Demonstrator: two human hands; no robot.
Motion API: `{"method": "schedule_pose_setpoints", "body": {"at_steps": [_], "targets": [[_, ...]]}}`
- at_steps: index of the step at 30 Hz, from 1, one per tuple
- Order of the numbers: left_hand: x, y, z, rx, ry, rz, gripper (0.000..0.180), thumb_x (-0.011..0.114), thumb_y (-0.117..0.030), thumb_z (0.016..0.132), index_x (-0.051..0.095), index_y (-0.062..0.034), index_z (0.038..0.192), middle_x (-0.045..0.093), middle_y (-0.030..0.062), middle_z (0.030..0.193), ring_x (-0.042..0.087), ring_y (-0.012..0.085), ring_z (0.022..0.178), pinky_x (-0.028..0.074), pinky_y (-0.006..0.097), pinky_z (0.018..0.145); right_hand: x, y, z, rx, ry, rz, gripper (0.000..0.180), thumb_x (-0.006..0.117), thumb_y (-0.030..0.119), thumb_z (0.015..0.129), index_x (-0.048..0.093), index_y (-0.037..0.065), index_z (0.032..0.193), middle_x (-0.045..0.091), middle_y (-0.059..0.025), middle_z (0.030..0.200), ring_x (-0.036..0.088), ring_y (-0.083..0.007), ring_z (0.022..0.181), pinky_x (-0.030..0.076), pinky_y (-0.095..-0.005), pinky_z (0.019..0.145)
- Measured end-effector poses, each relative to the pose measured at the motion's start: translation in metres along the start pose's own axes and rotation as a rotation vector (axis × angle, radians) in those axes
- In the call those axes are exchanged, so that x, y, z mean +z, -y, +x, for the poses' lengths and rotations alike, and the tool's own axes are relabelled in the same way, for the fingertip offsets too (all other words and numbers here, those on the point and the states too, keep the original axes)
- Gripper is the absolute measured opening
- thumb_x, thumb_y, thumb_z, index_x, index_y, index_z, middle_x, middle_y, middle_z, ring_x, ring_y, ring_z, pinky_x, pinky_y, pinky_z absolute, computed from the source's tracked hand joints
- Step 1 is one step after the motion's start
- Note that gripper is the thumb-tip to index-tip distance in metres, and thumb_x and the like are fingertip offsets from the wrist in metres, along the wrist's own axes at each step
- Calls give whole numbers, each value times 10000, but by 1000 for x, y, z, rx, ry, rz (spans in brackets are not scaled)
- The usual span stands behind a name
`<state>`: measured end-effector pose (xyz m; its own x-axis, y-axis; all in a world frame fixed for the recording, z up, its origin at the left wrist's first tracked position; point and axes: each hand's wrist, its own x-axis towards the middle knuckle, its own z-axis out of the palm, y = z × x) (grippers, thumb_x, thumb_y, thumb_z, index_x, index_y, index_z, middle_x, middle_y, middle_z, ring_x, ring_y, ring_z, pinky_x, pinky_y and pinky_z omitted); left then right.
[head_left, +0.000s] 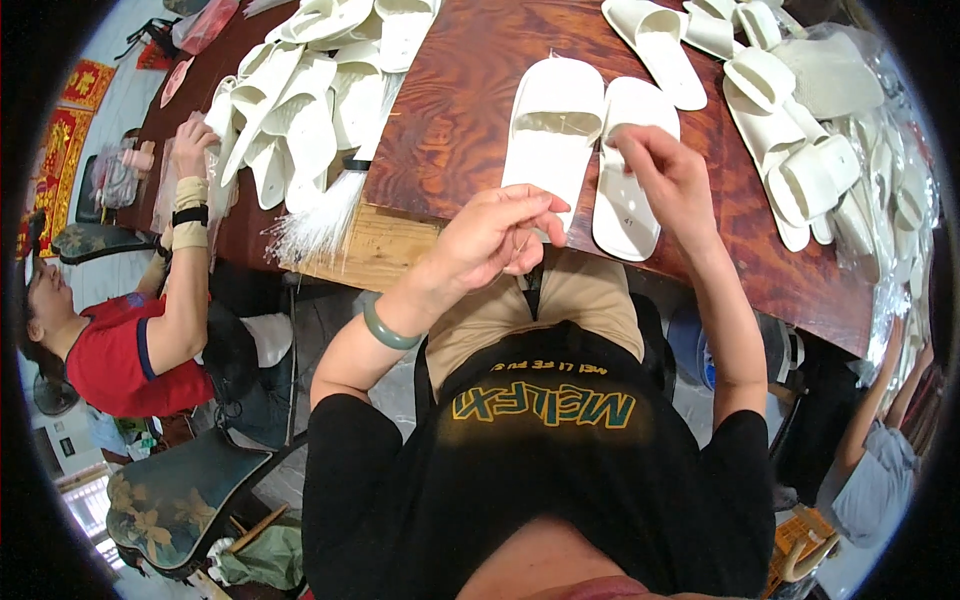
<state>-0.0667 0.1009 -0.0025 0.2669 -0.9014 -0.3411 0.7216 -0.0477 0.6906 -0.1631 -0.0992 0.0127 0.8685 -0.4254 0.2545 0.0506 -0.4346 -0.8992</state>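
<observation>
L hand half-curled nr heel of L white slipper on tabletop. R hand curled over R white slipper; can't tell if either pinches anything.

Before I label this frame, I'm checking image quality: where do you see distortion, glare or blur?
Head view: the corners go black, and the co-worker in red looks tilted near the rim; head view: glints on the clear plastic bag at right; head view: the right hand seems slightly soft.
</observation>
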Motion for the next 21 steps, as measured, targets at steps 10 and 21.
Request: {"method": "schedule_pose_setpoints", "body": {"at_steps": [10, 21], "targets": [[-2, -10, 56, 64, -134, -203, 249, 518, -175, 922, 544, 24, 1070, 635, 88, 839, 624, 140, 659, 476, 224, 504, 28, 21, -52, 549, 549, 591, 386, 469, 244, 955, 453, -14, 1242, 597, -104, 1043, 625, -134, 748, 465, -196, 518], [-9, -20, 86, 171, -153, -125, 249, 519, -152, 920, 542, 38, 1078, 624, 126, 914, 623, 213, 813, 523, 294, 675, 48, -1, -41, 641, 353, 1066, 399, 520, 244, 930, 447, -44, 1198, 570, -145, 1069, 641, -204, 819, 498, -225, 508]]}}
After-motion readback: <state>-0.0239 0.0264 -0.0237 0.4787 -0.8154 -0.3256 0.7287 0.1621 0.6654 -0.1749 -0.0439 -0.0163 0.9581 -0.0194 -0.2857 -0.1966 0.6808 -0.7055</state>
